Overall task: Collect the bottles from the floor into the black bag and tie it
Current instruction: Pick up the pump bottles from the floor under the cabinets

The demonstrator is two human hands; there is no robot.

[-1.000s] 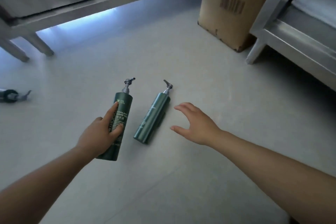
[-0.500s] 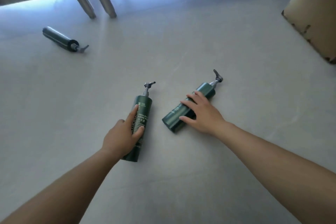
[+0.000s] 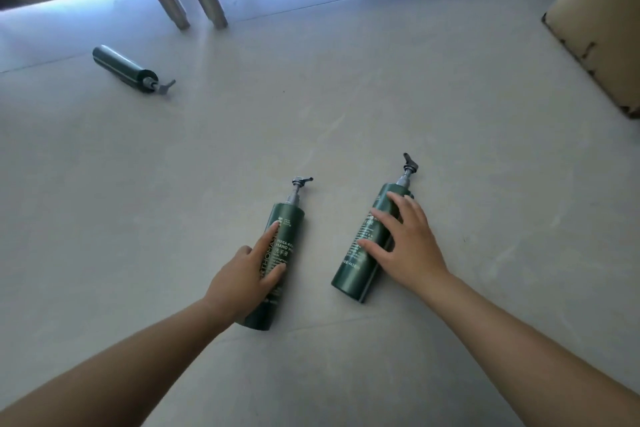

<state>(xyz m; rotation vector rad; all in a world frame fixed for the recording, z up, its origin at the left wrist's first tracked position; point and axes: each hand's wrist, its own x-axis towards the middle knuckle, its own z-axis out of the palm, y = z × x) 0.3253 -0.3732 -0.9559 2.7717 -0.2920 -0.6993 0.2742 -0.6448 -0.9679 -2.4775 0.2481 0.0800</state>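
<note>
Found left hand (image 3: 249, 274) gripping left bottle (image 3: 290, 239): thumb across the label, index laid along the body, other fingers hidden behind its left side. Found right hand (image 3: 407, 246) spread flat over right bottle (image 3: 356, 270), thumb and fingertips on the upper face, no wrap visible underneath. Logged both bottles low on the floor (image 3: 346, 107), just apart, pumps pointing away; could not confirm any lift off the tile. Logged far bottle (image 3: 124, 68) on its side, well apart at upper left, near the table legs (image 3: 169, 0), untouched. Saw no bag anywhere in view, only a box (image 3: 595, 28) at the right edge. Rated the step as early pickup, nothing bagged yet. Flagged main risk on the right: round body, smooth floor, flat palm, so likely to roll or skid away under a downward press before any closing round it. Flagged second risk: both hands loaded with no bag at hand, hence nothing free for holding the bag mouth open, likely forcing a put-down or a drop. Flagged pump heads as snag points against thin bag film, plus possible leak from a pressed nozzle. Flagged far bottle as easy to miss, lying by the gap under the table.
</note>
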